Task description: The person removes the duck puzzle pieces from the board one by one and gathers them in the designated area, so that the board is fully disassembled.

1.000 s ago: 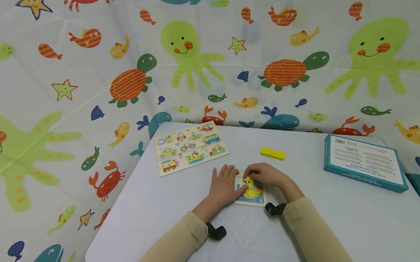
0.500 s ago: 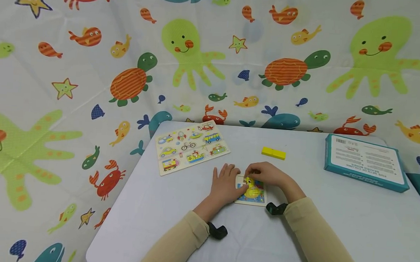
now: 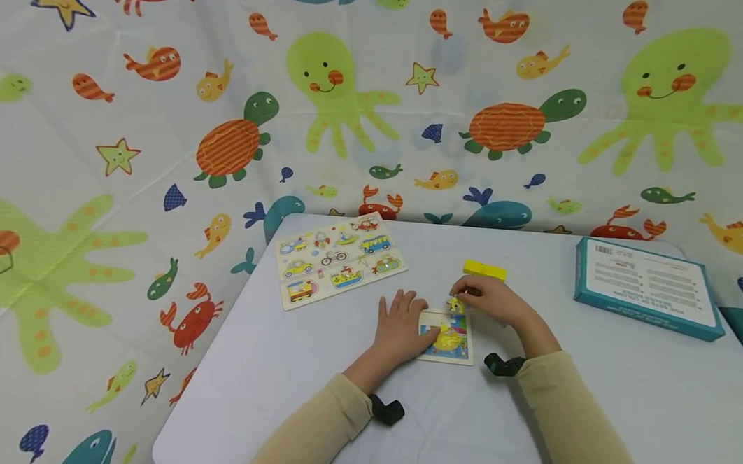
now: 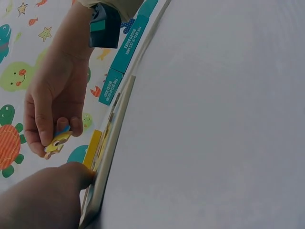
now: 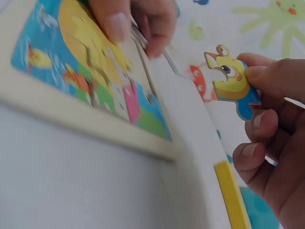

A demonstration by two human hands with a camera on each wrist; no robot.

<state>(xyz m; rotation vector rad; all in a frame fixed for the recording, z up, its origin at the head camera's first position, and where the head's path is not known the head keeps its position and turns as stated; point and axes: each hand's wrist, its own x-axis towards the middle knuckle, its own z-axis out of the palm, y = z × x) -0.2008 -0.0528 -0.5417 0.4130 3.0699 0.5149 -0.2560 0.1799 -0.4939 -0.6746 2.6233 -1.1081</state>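
Puzzle piece (image 5: 232, 87) pinched at one edge by the right hand (image 3: 494, 299) risked dropping if pressure eased, while the outspread left hand (image 3: 399, 329) touched the board (image 5: 105, 127).

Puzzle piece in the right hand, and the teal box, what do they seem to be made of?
The puzzle piece in the right hand looks like thin wood or pressed board with a smooth, printed face: a pale cut edge shows. The teal box is probably cardboard, smooth-faced, judging by its crisp corners and printed lettering; plastic can't be ruled out.
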